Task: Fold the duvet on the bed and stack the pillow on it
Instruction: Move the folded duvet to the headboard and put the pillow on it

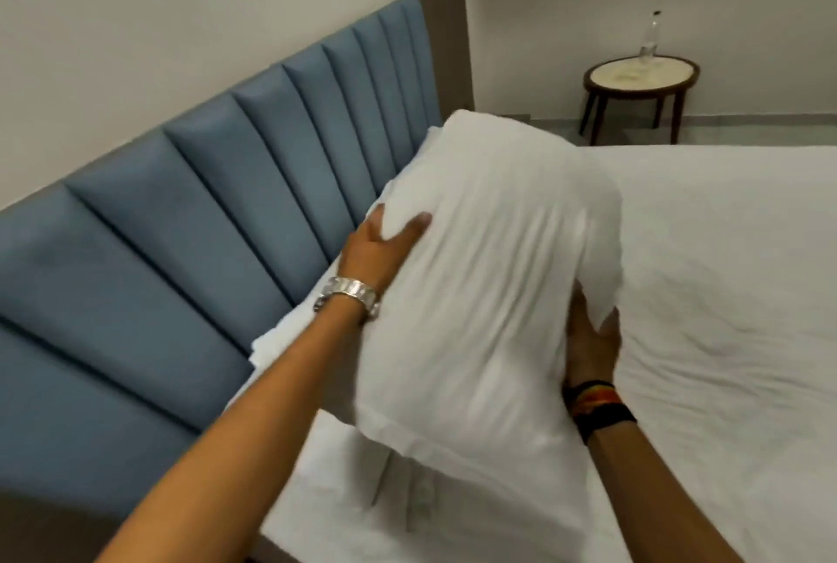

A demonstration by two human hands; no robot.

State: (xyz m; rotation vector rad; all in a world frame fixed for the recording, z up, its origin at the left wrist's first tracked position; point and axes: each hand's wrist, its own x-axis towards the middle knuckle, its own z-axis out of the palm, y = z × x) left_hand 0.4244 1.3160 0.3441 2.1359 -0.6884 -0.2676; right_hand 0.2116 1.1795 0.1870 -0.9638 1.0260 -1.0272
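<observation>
Above the folded duvet [362, 440] by the headboard [190, 209], white pillow [480, 272] held off the bed [724, 291], left hand [380, 245] and right hand [591, 336] gripping its sides. Far corner: side table [641, 75], bottle [650, 37].

White pillow [489, 272] between both hands, above folded duvet [407, 472].

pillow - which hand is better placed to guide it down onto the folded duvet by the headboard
Probably the left hand. It grips the pillow on the side facing the headboard, right above the folded duvet. The right hand holds the side away from it.
</observation>
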